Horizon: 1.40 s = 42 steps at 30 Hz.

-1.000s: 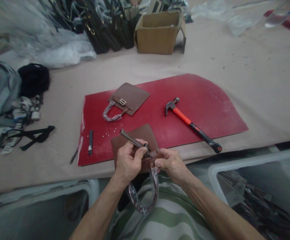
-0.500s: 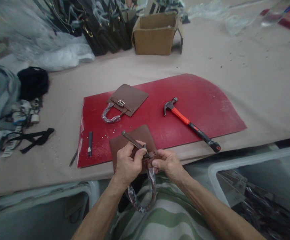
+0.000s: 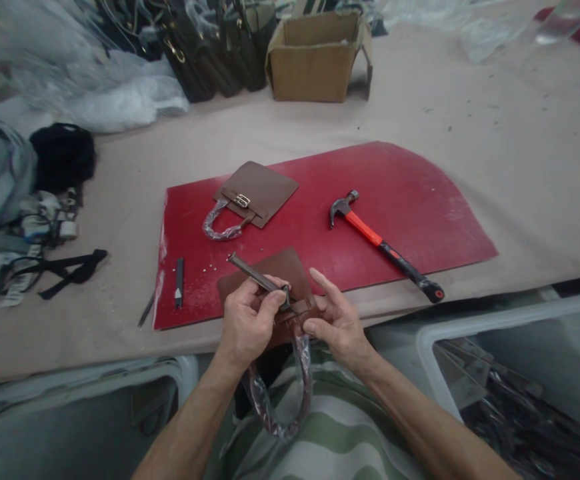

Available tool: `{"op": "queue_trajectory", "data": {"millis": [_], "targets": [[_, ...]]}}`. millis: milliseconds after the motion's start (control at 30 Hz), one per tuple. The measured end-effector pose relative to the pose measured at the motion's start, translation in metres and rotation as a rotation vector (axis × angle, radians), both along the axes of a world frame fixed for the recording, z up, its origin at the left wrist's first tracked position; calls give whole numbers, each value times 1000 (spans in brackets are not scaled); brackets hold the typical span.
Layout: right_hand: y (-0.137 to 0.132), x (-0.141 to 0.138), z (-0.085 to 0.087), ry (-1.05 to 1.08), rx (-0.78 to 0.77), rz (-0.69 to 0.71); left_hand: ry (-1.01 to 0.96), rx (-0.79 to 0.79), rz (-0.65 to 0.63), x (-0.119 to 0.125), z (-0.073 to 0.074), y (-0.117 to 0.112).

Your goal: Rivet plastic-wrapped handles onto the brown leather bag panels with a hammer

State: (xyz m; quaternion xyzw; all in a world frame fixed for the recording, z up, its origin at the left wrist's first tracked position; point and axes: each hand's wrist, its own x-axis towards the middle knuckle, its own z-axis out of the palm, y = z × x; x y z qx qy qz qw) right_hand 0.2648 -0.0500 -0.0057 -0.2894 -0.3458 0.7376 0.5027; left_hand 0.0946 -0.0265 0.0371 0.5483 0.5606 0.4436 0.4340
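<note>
My left hand (image 3: 247,322) is closed round a thin dark metal punch (image 3: 250,273) whose tip rests at the strap of a brown leather bag piece (image 3: 275,270) at the near edge of the red mat (image 3: 410,200). My right hand (image 3: 333,321) pinches the same strap between thumb and a finger, its forefinger stretched out. The bag's plastic-wrapped handle (image 3: 280,400) hangs down over my lap. A second brown bag piece with a metal buckle (image 3: 256,192) lies farther back on the mat. A hammer with an orange and black handle (image 3: 383,245) lies to the right.
A small dark blade tool (image 3: 180,283) and tiny rivets (image 3: 210,265) lie at the mat's left side. A cardboard box (image 3: 317,57) and black bags (image 3: 210,47) stand at the back. Straps and clutter (image 3: 45,267) sit at the left. Plastic bins (image 3: 510,373) flank my lap.
The punch has tilted a little to the left in my left hand. My right forefinger has lifted and straightened off the strap.
</note>
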Motion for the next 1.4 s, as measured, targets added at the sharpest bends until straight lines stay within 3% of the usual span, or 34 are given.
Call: {"op": "queue_trajectory", "data": {"millis": [200,400,700,833,967,1233,1400], "targets": [[1,-3,-1,24,15,5,108,104,17,1,6,-6],[3,-2,-4,4,18,16,192,156,12,1,-1,-7],[28,1,-2,-129,-27,-104,302,262,-6,16,-6,28],[39,1,-5,-272,-113,-181,351,319,-49,26,-20,45],[43,4,-9,-436,-178,-128,362,326,-67,29,-38,50],[47,18,6,-823,13,-13,361,382,-80,26,-54,45],[39,32,6,-849,-21,26,403,499,-104,28,-61,40]]}}
